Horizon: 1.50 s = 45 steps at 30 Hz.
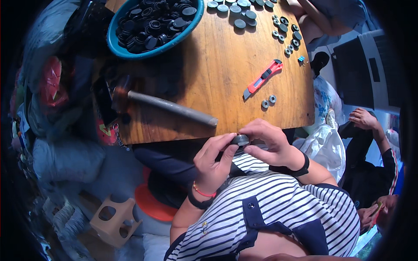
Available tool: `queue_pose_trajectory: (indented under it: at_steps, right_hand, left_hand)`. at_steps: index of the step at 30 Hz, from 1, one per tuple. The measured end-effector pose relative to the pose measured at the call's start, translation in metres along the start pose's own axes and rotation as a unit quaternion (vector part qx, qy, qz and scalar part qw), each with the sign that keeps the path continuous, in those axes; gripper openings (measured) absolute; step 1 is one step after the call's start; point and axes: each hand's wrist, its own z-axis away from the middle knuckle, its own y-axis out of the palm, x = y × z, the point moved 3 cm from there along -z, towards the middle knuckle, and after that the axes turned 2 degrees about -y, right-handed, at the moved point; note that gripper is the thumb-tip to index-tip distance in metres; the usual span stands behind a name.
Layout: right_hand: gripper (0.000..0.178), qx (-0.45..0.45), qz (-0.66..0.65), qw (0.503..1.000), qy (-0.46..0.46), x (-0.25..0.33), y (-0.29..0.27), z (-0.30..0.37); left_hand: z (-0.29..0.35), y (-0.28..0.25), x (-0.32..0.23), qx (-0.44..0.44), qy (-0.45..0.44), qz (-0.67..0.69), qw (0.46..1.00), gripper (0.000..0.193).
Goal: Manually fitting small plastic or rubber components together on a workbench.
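Just past the near edge of the table, my left hand (214,160) pinches a small round black cap-like part (240,140) between thumb and fingers. From the other side, the thumb and fingertips of my right hand (269,145) close on the same part. Its underside is hidden by my fingers. Two small metal ring bearings (268,102) lie on the wood beyond my right hand. Further back rests a red utility knife (263,79) with its blade end toward me. A hammer (172,108) lies to the left, its grey handle pointing at my hands.
A teal basin (155,54) full of black round caps stands at the table's back left. Several grey discs (239,24) and small bearings (288,51) are spread along the far side of the wooden table (217,69). Other people sit at the far right and right.
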Motion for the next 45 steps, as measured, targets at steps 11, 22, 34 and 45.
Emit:
queue_pose_trajectory:
  at_steps: [11, 22, 34, 45]
  right_hand:
    - [0.031, -0.023, 0.053, 0.985, -0.162, 0.013, -0.012, 0.008]
    - [0.033, -0.141, 0.092, 0.967, -0.193, 0.001, 0.008, 0.009]
    - [0.045, 0.131, 0.044, 0.988, 0.062, -0.022, -0.043, -0.037]
    - [0.025, 0.028, 0.259, 0.963, -0.071, -0.030, -0.096, -0.052]
  left_hand:
    - [0.003, 0.011, -0.023, 0.064, 0.090, -0.072, 0.991, 0.030]
    - [0.006, 0.022, -0.006, 0.005, -0.059, 0.228, 0.972, 0.043]
    - [0.019, -0.004, 0.015, 0.161, -0.287, 0.371, 0.868, 0.040]
    - [0.016, -0.009, 0.001, 0.080, -0.109, 0.329, 0.935, 0.027]
